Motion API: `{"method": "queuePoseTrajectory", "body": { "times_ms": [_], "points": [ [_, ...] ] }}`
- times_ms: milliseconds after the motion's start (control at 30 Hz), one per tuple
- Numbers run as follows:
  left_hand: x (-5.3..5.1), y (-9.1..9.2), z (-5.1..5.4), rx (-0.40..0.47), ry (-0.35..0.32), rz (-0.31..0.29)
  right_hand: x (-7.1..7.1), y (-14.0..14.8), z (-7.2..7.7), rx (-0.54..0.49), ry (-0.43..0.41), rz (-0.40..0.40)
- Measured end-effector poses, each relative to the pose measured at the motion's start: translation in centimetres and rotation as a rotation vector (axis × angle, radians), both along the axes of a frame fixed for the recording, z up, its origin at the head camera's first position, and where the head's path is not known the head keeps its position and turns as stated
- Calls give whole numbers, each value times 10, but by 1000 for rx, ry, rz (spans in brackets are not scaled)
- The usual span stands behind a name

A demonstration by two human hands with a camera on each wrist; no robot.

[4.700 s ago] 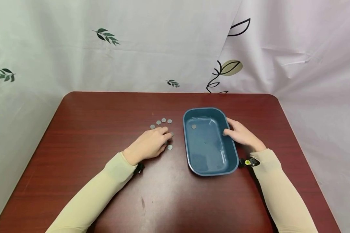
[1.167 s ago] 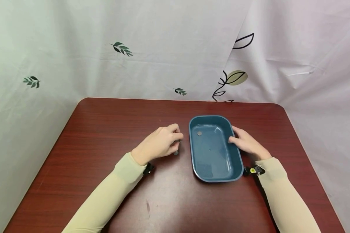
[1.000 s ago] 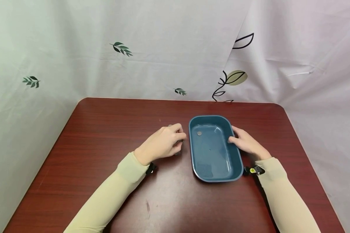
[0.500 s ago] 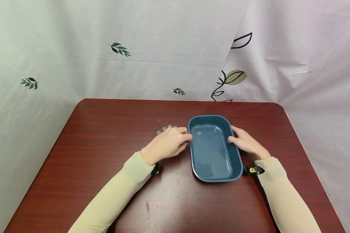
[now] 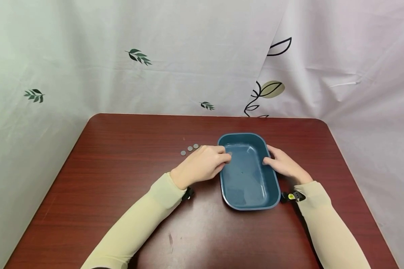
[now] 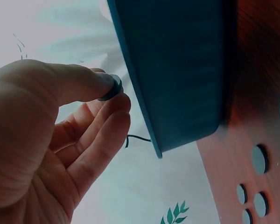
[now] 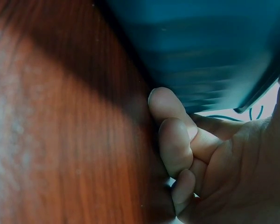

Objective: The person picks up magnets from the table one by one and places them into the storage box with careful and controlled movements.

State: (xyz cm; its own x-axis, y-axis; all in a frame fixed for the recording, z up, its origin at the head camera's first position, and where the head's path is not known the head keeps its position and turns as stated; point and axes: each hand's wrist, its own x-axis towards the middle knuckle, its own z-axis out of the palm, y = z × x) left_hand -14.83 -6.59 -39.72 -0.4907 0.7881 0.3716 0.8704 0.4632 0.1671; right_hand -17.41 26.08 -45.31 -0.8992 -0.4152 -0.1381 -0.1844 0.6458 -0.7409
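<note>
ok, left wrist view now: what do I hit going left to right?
Left hand pinching at least one grey disc → side of the blue tray → loose grey discs on the table.

The tray (image 5: pixel 245 183) stood on the table (image 5: pixel 121 175), right of several discs (image 5: pixel 190 148); a cloth (image 5: pixel 188 56) hung behind the table.
</note>
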Motion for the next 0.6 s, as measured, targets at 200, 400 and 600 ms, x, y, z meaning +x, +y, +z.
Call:
{"method": "queuePoseTrajectory", "body": {
  "times_ms": [200,400,600],
  "points": [
    [1,11,-4,-13,-27,-20,0,1,-1,-5,6,2],
    [0,21,-8,-62,-45,-20,-2,2,-1,-3,2,10],
    [0,28,-8,-109,-42,-7,-3,2,-2,-7,-6,7]
  ]
}}
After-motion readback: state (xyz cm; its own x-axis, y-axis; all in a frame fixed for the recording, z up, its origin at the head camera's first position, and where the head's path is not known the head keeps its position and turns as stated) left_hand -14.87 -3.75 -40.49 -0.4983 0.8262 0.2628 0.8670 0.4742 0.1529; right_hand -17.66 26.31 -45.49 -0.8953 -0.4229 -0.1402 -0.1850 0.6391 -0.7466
